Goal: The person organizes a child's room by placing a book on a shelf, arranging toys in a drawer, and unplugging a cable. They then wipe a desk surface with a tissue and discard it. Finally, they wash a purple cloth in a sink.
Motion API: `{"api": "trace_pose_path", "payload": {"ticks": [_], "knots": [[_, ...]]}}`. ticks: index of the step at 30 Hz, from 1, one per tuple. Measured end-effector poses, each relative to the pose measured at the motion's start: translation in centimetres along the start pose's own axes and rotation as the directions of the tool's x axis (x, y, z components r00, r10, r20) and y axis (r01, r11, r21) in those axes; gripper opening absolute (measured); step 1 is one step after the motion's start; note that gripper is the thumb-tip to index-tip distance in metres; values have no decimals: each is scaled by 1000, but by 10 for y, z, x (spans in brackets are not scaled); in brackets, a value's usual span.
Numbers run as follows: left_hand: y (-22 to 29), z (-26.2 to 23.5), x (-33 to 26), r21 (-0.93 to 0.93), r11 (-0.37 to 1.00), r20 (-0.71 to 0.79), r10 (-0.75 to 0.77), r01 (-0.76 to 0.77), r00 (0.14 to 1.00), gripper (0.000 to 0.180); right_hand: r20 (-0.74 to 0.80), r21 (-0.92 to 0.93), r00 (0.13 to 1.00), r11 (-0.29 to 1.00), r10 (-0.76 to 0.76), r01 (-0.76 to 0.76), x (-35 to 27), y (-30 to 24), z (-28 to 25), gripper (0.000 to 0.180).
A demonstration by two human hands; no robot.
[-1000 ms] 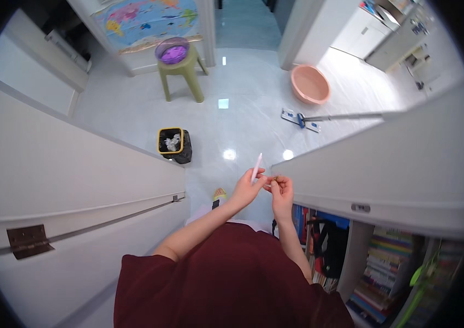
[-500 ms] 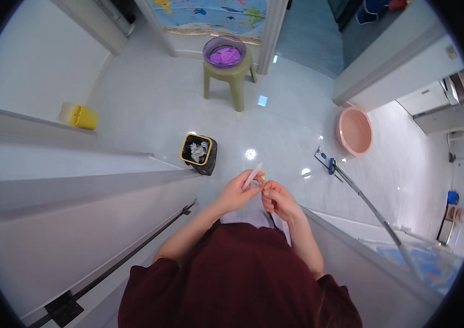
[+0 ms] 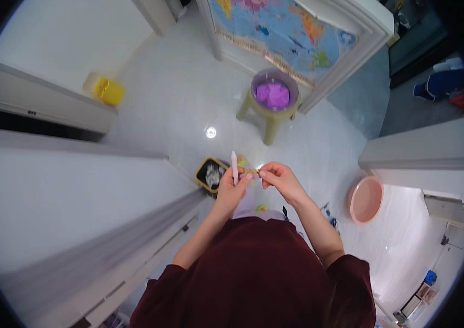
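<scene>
My left hand [image 3: 231, 191] is closed round a pale pink, pen-like stick [image 3: 234, 163] with a pointed tip, which stands up past the fingers. Between its thumb and finger it also pinches one end of a small golden, chain-like strip [image 3: 251, 171]. The strip's other end is pinched in the fingertips of my right hand [image 3: 280, 180], so it stretches across the narrow gap between both hands. What exactly the strip is, I cannot make out.
A black bin with a yellow rim [image 3: 199, 174] holds crumpled paper beside my left hand. Ahead, a green stool [image 3: 269, 131] bears a purple basin [image 3: 292, 82] with purple cloth. A pink tub [image 3: 359, 205] is at right, a mop head [image 3: 330, 218] near it, a yellow container [image 3: 110, 93] at left.
The view has turned, so the stool, bin and tub appear shifted. My hands have drawn slightly apart, and the golden strip shows more between them. The pink stick now points more upright.
</scene>
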State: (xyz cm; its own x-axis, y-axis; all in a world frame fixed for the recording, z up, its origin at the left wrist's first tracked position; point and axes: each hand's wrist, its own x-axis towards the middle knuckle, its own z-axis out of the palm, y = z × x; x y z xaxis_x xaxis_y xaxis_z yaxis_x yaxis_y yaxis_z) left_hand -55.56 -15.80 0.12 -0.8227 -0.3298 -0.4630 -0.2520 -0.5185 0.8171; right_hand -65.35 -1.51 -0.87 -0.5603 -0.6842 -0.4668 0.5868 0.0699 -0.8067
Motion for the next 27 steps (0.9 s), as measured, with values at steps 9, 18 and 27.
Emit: {"api": "trace_pose_path", "payload": {"ticks": [9,18,27], "knots": [[145,18,170,192,980,192,21,-58,981,19,-139,21,981,990,-134,138,143,-133,-18,16],[236,11,303,211,945,160,220,-251,962,25,-8,21,972,972,-233,233,294,-236,-22,15],[330,2,410,159,950,145,246,-268,958,25,-54,-57,909,910,-414,411,405,-357,-24,10]]}}
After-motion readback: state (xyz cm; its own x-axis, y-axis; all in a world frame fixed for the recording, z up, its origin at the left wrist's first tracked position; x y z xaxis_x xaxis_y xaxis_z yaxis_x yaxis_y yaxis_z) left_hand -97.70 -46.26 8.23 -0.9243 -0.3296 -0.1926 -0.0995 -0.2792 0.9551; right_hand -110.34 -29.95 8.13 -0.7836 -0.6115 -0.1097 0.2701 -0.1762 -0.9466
